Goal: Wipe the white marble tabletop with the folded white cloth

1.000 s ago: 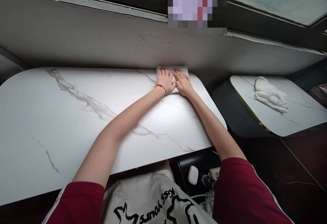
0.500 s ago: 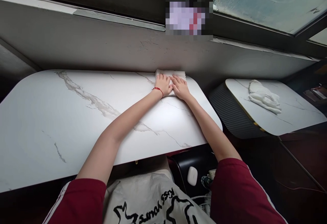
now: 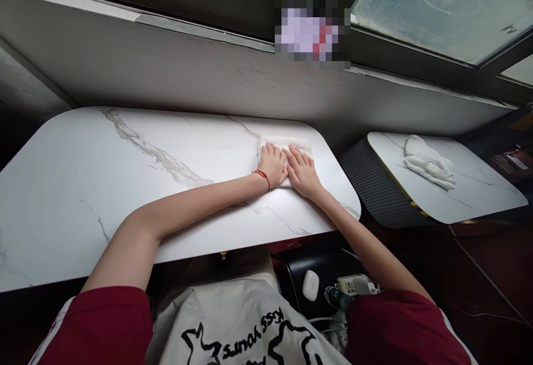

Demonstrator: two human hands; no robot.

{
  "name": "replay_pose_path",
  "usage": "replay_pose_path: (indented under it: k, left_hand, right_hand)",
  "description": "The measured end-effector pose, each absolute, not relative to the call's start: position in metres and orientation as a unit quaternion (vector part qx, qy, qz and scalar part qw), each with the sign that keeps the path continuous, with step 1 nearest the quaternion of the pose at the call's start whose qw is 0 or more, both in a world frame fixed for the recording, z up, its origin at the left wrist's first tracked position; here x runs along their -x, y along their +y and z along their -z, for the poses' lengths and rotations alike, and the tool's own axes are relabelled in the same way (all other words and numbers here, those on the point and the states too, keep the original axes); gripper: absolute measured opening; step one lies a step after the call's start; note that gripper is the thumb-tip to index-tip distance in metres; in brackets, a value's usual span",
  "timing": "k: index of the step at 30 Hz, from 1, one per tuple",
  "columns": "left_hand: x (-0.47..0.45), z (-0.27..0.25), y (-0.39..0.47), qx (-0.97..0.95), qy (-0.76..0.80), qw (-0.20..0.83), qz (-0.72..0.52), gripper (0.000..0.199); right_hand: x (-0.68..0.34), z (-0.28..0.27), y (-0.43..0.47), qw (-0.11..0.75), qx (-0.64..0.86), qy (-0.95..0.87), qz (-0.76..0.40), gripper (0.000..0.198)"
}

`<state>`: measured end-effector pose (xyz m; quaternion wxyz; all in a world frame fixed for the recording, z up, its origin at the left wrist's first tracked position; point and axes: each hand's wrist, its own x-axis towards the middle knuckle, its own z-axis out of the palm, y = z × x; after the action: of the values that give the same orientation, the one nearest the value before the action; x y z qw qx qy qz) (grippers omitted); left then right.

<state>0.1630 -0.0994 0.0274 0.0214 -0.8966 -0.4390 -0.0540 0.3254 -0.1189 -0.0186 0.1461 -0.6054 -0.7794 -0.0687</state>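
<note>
A folded white cloth [image 3: 293,140] lies flat on the white marble-patterned tabletop [image 3: 200,148], toward its right end. My left hand [image 3: 272,166], with a red string bracelet at the wrist, presses down on the cloth with its fingers laid out flat. Beside it, my right hand [image 3: 303,170] rests on the cloth too, fingers stretched forward and slightly spread. The two hands nearly touch at the thumbs. Much of the cloth is hidden under them.
To the right stands a smaller marble-topped cabinet [image 3: 483,170] with a crumpled white cloth [image 3: 428,162] on it. A grey wall [image 3: 187,65] runs behind the table, below windows. Near my lap are a white case [image 3: 310,285], a power strip [image 3: 353,284] and cables.
Both hands have drawn the cloth back from the table's wall-side edge toward me. My left elbow has bent outward, and the view has shifted slightly.
</note>
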Motion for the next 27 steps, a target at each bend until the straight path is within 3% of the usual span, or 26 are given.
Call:
replay_pose_path:
  k: [13, 27]
  left_hand:
    - [-0.133, -0.017, -0.215, 0.926, -0.362, 0.097, 0.046, 0.057]
    - [-0.121, -0.025, -0.155, 0.898, -0.435, 0.067, 0.004, 0.058]
  right_hand:
    - [-0.285, 0.018, -0.262, 0.145, 0.582, -0.793, 0.109, 0.067]
    - [-0.278, 0.015, -0.171, 0.125, 0.555, -0.821, 0.043, 0.058]
